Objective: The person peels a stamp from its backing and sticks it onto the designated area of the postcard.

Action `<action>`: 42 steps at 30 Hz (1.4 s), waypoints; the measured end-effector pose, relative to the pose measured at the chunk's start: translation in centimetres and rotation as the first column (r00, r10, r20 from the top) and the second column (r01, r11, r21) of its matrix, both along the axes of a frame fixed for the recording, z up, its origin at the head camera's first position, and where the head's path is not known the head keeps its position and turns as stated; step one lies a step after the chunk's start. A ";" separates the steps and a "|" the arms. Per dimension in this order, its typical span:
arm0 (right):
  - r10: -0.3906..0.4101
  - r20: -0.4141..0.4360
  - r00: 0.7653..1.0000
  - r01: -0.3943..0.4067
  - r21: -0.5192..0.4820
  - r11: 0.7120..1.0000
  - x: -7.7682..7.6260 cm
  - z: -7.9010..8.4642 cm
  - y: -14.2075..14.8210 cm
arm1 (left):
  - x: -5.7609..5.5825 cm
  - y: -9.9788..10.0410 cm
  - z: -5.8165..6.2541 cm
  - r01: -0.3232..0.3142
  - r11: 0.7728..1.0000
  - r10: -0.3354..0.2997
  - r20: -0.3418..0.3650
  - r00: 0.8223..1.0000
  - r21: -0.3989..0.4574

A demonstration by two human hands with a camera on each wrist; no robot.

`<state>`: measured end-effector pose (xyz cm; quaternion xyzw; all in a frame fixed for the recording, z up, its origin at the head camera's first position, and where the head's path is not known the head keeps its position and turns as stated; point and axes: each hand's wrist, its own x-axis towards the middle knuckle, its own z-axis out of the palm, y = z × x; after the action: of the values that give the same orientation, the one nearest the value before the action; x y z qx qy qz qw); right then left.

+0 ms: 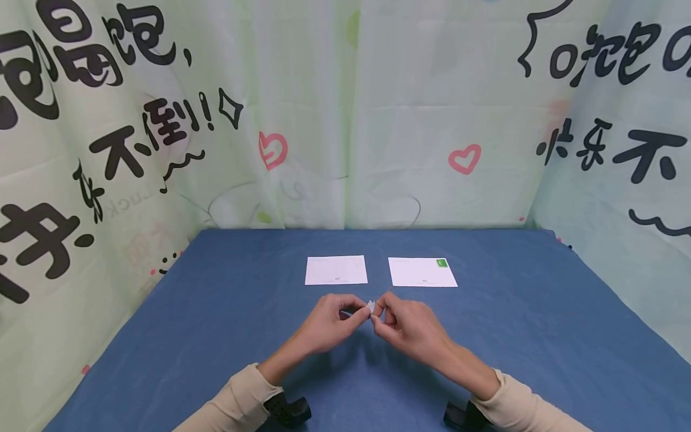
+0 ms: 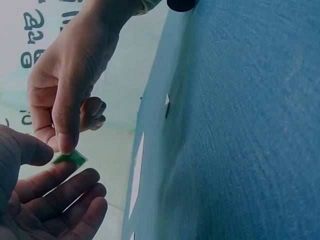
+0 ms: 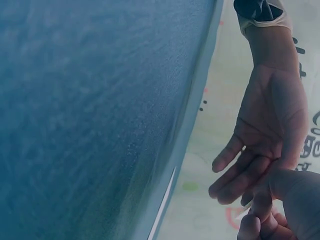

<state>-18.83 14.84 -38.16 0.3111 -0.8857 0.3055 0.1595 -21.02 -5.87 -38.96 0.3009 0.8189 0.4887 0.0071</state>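
Note:
Between both hands is a small green stamp (image 2: 73,159), its pale side facing up in the head view. My left hand (image 1: 332,323) pinches one edge with thumb and forefinger; its other fingers are loosely extended in the left wrist view. My right hand (image 1: 412,324) pinches the opposite edge, its other fingers curled in. The hands meet above the table, just in front of two white cards. The left card (image 1: 336,270) bears faint print. On the right card (image 1: 421,273) a green stamp (image 1: 442,263) sits in the top right corner.
A blue cloth (image 1: 243,300) covers the table. Pale curtains (image 1: 399,120) with dark lettering and pink hearts hang behind and at both sides. A small white piece (image 2: 167,104) lies on the cloth in the left wrist view; I cannot tell what it is.

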 end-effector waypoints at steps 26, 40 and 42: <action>0.018 0.047 0.999 -0.020 0.021 1.000 0.2 -0.4 0.1 | 0.0 0.5 -0.3 0.027 0.999 -0.027 -0.021 0.999 0.041; 0.005 0.022 1.000 -0.005 0.018 1.000 0.7 -0.1 0.3 | 0.1 0.1 -0.4 0.002 0.997 -0.006 0.055 0.998 0.073; 0.000 0.022 1.000 0.000 0.024 1.000 0.8 0.0 0.4 | 0.1 0.1 -0.3 -0.003 0.998 -0.002 0.069 0.998 0.069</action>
<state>-18.07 15.22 -38.13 0.3097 -0.8910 0.2983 0.1459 -20.93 -5.80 -39.31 0.2837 0.8009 0.5268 0.0247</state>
